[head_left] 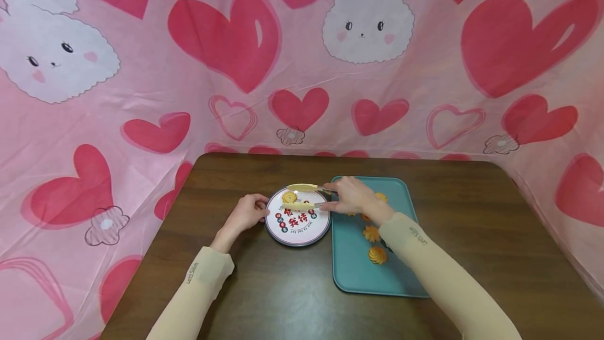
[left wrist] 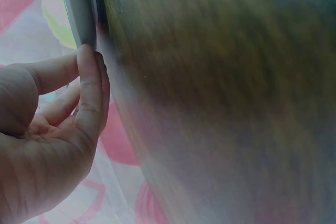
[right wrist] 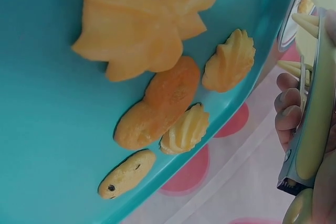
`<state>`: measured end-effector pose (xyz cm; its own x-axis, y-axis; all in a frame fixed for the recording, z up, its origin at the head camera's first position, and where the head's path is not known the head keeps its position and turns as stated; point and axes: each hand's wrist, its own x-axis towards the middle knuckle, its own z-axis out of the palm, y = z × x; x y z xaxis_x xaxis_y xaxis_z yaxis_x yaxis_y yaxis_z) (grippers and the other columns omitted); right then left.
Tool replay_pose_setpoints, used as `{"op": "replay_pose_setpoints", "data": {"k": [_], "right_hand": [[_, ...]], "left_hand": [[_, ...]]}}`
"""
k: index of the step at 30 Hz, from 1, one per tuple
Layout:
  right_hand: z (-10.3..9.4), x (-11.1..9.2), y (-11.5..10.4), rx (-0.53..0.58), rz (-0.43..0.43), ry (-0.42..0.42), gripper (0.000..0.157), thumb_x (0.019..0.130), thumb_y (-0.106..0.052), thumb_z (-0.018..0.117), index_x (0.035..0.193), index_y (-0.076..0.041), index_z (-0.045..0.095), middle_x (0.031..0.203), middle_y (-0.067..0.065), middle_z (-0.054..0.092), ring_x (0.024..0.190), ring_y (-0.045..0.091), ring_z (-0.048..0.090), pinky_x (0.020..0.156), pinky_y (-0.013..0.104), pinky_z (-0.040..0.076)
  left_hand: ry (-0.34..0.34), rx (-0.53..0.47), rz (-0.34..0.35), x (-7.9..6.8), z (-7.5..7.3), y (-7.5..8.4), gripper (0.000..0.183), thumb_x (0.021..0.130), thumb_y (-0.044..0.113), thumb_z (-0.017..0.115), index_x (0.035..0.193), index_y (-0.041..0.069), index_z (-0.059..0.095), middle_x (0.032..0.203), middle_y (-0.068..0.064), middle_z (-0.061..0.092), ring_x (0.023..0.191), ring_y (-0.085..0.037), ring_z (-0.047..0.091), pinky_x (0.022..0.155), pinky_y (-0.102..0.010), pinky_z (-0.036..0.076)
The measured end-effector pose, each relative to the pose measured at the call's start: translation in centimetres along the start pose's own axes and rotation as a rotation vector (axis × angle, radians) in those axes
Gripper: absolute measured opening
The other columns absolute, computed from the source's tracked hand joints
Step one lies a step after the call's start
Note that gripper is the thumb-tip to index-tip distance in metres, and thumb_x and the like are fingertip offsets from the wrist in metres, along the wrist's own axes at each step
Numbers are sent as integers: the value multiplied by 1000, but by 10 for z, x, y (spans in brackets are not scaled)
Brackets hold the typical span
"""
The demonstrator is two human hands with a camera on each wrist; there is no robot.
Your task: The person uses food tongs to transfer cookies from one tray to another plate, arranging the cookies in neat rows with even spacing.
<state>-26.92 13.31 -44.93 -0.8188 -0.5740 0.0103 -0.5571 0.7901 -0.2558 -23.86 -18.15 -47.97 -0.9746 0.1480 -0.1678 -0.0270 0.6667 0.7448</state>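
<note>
My left hand pinches the left rim of a round white plate with red characters and a dark edge. The left wrist view shows thumb and fingertips on the plate's edge. From the right, my right hand grips yellow and metal tongs, their two arms spread over the plate. A swirled golden cookie lies on the plate's far left part, between the tong ends. In the right wrist view, fingers wrap around the tongs' handle.
Right of the plate, a teal tray holds several cookies, including a ridged swirl and a star-shaped one. The right wrist view shows a peanut-shaped cookie and a small speckled oval one. Behind the wooden table hangs a pink cloth.
</note>
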Motion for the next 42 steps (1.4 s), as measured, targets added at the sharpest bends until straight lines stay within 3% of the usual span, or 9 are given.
{"op": "replay_pose_setpoints", "data": {"k": [8, 18, 24, 27, 30, 33, 42], "right_hand": [[-14, -11, 10, 27, 23, 53, 71, 81, -58, 75, 133, -11, 65, 64, -7, 61, 51, 7, 50, 64, 32, 51], [-41, -37, 39, 66, 44, 149, 69, 81, -49, 79, 133, -6, 64, 62, -7, 57, 46, 11, 38, 52, 32, 38], [-46, -53, 56, 56, 73, 154, 71, 80, -49, 80, 133, -6, 64, 56, -8, 51, 51, 12, 42, 56, 32, 41], [-47, -62, 66, 52, 78, 170, 73, 79, -51, 80, 132, -4, 64, 64, -5, 61, 57, 12, 50, 61, 34, 48], [-46, -71, 77, 52, 74, 197, 72, 79, -51, 81, 130, -2, 65, 84, 4, 73, 70, 17, 63, 71, 40, 55], [-45, -82, 86, 58, 84, 217, 71, 78, -50, 82, 128, -2, 66, 100, 10, 74, 81, 23, 68, 76, 45, 56], [-42, -115, 107, 75, 194, 178, 75, 79, -53, 80, 132, -3, 64, 98, 9, 75, 74, 17, 61, 70, 41, 54]], "left_hand": [[6, -11, 3, 0, 0, 1, 34, 90, 5, 72, 122, -4, 64, 89, -11, 62, 69, -17, 63, 66, -31, 57], [7, -14, 9, 1, 0, 1, 34, 90, 4, 72, 121, -5, 64, 89, -11, 61, 69, -18, 63, 66, -31, 57], [5, -14, -5, 1, 1, 0, 34, 90, 5, 72, 122, -4, 64, 90, -11, 61, 70, -19, 63, 67, -31, 58], [6, -14, -4, 1, 1, 0, 34, 90, 5, 72, 121, -4, 64, 90, -12, 61, 71, -20, 63, 67, -31, 58], [7, -14, -1, 1, 1, -1, 34, 90, 5, 72, 122, -4, 64, 90, -12, 61, 71, -19, 63, 67, -31, 58], [7, -17, -3, 1, 1, -1, 34, 90, 5, 72, 122, -4, 64, 90, -11, 61, 70, -19, 63, 67, -30, 58], [1, -6, -8, 1, 1, 1, 34, 90, 6, 72, 122, -4, 64, 90, -11, 61, 70, -19, 62, 66, -30, 57]]}}
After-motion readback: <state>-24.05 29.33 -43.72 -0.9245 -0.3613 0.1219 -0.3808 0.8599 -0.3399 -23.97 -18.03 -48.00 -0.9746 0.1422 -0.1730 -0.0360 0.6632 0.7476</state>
